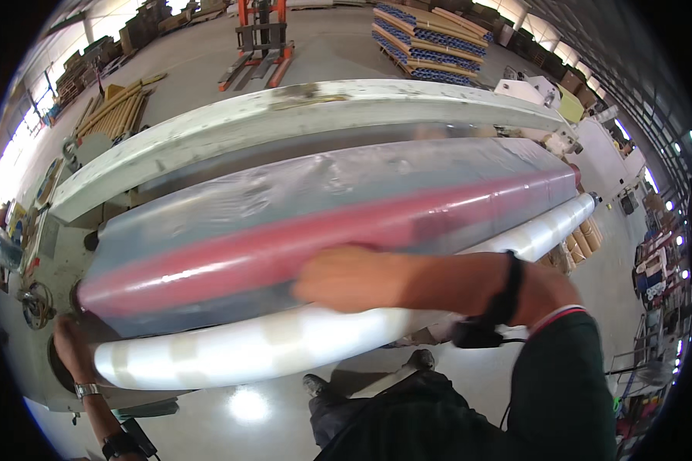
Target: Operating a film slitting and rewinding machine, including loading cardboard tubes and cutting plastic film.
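Observation:
A long roll of whitish plastic film lies across the machine in front of me. Clear film stretches behind it, over a red roller. My right hand reaches across the middle, just above the roll and against or close over the film; it is blurred and its fingers are hidden. At the roll's left end is my left hand, beside the machine's side plate. Its fingers are too unclear to tell whether they grip anything.
A pale beam spans the machine's far side. Beyond it stand a red-orange pallet lifter and a stack of blue-ended tubes. Brown tubes lie at the far left. Machine housing rises at the right.

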Demonstrator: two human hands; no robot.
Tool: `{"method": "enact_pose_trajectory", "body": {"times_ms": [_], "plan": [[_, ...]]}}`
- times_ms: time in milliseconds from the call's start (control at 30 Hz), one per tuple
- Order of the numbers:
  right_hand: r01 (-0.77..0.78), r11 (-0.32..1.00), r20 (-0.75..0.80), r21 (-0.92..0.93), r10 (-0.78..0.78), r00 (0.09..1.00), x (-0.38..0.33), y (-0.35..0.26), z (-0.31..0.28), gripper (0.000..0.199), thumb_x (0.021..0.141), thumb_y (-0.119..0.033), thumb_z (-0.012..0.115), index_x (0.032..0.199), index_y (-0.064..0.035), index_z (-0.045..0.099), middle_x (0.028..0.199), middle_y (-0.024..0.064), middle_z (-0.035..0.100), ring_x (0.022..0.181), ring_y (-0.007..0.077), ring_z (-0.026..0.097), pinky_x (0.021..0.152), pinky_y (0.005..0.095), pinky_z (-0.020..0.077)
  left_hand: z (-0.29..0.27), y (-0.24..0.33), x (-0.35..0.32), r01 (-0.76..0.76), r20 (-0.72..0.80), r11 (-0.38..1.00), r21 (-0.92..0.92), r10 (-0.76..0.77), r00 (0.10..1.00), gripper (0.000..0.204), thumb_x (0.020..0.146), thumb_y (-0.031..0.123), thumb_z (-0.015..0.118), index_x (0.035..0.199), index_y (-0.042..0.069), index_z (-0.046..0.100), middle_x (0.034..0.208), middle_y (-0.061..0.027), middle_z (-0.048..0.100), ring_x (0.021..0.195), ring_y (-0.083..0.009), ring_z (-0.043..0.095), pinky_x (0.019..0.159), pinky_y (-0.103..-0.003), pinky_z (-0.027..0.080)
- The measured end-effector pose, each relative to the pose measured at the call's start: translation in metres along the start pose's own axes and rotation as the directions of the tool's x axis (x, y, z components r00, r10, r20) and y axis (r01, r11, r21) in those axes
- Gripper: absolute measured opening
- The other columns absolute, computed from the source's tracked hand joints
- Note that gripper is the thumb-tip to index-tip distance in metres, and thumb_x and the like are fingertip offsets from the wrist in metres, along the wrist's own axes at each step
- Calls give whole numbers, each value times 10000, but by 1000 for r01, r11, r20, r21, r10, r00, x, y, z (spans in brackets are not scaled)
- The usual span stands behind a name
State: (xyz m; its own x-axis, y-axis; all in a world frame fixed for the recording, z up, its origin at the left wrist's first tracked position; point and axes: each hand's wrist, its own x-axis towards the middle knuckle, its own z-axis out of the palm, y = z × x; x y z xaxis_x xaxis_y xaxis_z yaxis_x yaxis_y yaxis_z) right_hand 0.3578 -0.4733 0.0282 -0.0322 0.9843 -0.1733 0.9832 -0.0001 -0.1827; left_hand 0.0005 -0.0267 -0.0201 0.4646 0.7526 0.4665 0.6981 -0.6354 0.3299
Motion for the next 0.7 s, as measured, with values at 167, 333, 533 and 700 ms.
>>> {"method": "enact_pose_trajectory", "body": {"times_ms": [167,333,533,700], "plan": [[-38,997,-121,-61,30,992,-213,122,11,61,782,-107,532,803,-69,575,745,104,582,738,321,613,671,444,496,7,-2,-86,209,-655,978,3,-156,739,582,860,286,652,1300,-41,458,1294,-209,510,1177,-323,500,961,-396,431],[-186,966,106,-180,207,973,-378,228,9,28,762,-77,548,771,-69,573,765,117,595,736,332,619,642,437,498,91,244,-233,210,174,0,-978,-557,812,704,879,363,622,1423,39,315,1442,-162,351,1266,-304,423,1044,-425,367],[-332,884,173,-328,402,899,-551,315,-6,88,739,-50,559,806,-67,613,779,127,603,761,323,633,670,432,511,99,290,-240,323,315,-78,-943,-519,795,477,974,258,425,1421,115,339,1364,-159,445,1145,-300,533,990,-449,444],[-430,771,123,-469,539,833,-684,385,9,81,740,-73,560,778,-76,633,766,137,606,728,328,633,657,432,519,99,318,-239,272,246,-49,-961,-599,762,483,973,172,384,1448,138,301,1378,-180,433,1166,-349,522,980,-473,455]]}}
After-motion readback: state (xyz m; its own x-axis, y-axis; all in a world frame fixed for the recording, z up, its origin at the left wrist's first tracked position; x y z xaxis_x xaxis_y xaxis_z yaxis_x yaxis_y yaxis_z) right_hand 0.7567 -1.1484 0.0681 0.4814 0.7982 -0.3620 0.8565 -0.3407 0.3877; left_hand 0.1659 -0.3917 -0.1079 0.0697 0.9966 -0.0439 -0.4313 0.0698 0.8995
